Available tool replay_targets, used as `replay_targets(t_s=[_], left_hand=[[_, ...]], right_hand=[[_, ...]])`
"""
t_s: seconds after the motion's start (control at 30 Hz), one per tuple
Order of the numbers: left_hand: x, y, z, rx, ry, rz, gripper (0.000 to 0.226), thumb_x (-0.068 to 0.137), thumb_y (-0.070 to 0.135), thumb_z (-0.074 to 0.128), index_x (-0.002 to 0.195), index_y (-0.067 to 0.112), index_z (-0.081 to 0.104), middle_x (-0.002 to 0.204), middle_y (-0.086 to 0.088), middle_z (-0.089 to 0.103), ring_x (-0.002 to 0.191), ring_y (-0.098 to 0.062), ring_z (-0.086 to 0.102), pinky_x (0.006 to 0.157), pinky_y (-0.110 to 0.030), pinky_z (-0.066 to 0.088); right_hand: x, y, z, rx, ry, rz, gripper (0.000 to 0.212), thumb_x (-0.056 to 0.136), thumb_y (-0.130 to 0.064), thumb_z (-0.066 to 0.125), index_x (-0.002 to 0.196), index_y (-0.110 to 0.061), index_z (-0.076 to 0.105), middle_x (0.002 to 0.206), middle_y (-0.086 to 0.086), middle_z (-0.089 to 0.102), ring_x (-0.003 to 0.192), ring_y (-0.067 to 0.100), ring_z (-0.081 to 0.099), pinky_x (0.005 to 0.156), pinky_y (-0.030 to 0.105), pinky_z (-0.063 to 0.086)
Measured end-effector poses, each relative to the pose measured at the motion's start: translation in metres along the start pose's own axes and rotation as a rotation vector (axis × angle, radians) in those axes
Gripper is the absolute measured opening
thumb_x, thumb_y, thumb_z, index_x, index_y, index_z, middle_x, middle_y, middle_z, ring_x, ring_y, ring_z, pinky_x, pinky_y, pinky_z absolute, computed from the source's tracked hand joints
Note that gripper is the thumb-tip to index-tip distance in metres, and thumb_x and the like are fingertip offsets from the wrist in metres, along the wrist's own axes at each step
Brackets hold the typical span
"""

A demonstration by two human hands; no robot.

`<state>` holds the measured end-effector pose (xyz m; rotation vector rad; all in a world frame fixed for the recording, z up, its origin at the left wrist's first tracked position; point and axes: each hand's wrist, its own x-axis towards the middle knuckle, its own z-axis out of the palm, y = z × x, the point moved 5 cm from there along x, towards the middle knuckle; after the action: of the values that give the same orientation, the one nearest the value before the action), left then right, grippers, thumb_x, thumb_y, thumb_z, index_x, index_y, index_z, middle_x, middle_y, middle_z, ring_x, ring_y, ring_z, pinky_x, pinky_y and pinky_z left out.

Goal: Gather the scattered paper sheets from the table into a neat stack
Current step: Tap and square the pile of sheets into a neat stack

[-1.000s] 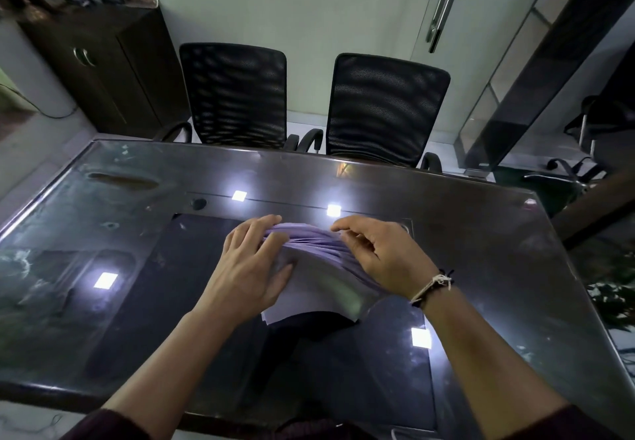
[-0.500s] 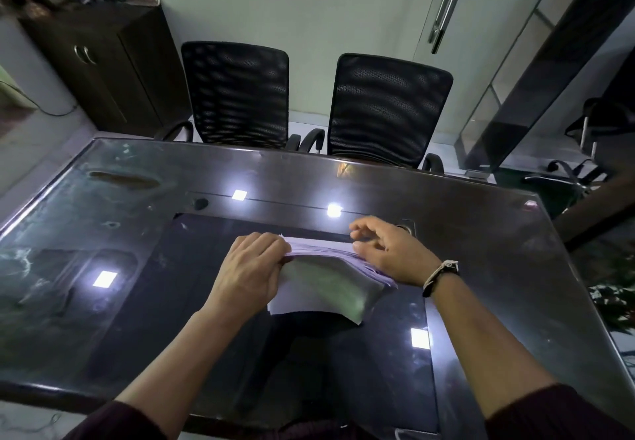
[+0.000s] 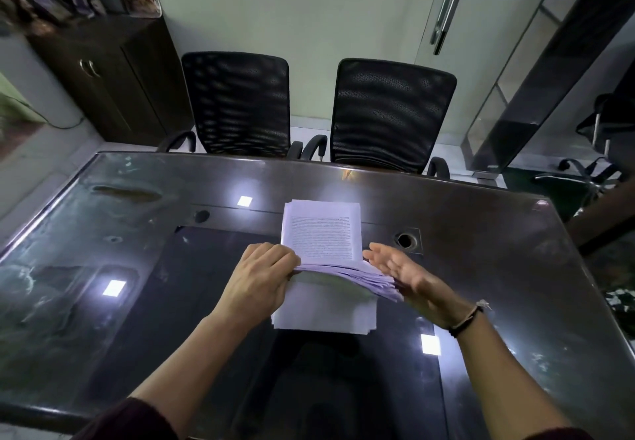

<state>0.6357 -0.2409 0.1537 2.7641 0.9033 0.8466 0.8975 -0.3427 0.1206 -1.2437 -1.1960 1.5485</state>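
A pile of white printed paper sheets point(image 3: 321, 233) lies on the dark glass table point(image 3: 498, 267), in the middle. The near end of the pile bends over and hangs down, its fanned edges showing. My left hand point(image 3: 261, 278) grips the pile at its left edge, fingers curled over the sheets. My right hand point(image 3: 409, 276) is flat, fingers together and stretched out, its palm against the fanned right edge of the sheets. A dark band with a pale cord is on my right wrist.
Two black mesh office chairs point(image 3: 240, 102) point(image 3: 391, 113) stand at the table's far edge. A round cable hole point(image 3: 405, 240) sits just right of the paper. A dark wooden cabinet point(image 3: 103, 75) stands at the back left. Ceiling lights reflect in the glass.
The sheets were bunched between both hands; now the top printed page lies flat away from me. My right hand has let go and opened flat against the right edge.
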Motion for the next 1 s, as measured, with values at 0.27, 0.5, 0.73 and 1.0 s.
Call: replay_targets(t_s=[0.27, 0.5, 0.73, 1.0], left_hand=[[0.055, -0.031, 0.036, -0.056, 0.05, -0.019, 0.013, 0.096, 0.008, 0.059, 0.086, 0.016, 0.057, 0.078, 0.005, 0.055, 0.066, -0.021, 0.042, 0.068, -0.034, 0.04], [0.125, -0.121, 0.112, -0.086, -0.099, -0.577, 0.043, 0.096, 0.032, 0.065, 0.131, 0.012, 0.051, 0.134, -0.009, 0.049, 0.12, -0.035, 0.045, 0.096, -0.051, 0.039], [0.05, -0.161, 0.189, -0.271, -0.393, -1.412, 0.095, 0.083, 0.067, 0.073, 0.14, -0.001, 0.04, 0.143, -0.018, 0.049, 0.132, -0.038, 0.051, 0.106, -0.048, 0.048], [0.056, -0.167, 0.204, -0.7, -0.416, -1.494, 0.052, 0.081, 0.042, 0.089, 0.106, 0.001, 0.069, 0.095, -0.009, 0.075, 0.081, -0.026, 0.073, 0.063, -0.035, 0.06]], right_hand=[[0.046, 0.037, -0.026, -0.113, 0.255, 0.08, 0.068, 0.068, -0.015, 0.095, 0.125, -0.03, 0.062, 0.117, -0.017, 0.072, 0.112, 0.0, 0.065, 0.087, 0.015, 0.051], [0.16, 0.072, -0.075, -0.219, 0.679, 0.292, 0.016, 0.077, -0.026, 0.084, 0.088, -0.018, 0.076, 0.091, 0.001, 0.079, 0.09, 0.022, 0.074, 0.082, 0.037, 0.06], [0.2, 0.098, -0.097, -0.823, 0.729, 0.56, 0.072, 0.072, -0.06, 0.074, 0.115, -0.004, 0.057, 0.119, 0.016, 0.06, 0.114, 0.038, 0.058, 0.094, 0.041, 0.051], [0.224, 0.106, -0.075, -0.417, 0.636, 0.654, 0.076, 0.068, -0.04, 0.087, 0.123, -0.002, 0.051, 0.114, 0.006, 0.06, 0.11, 0.03, 0.062, 0.079, 0.032, 0.05]])
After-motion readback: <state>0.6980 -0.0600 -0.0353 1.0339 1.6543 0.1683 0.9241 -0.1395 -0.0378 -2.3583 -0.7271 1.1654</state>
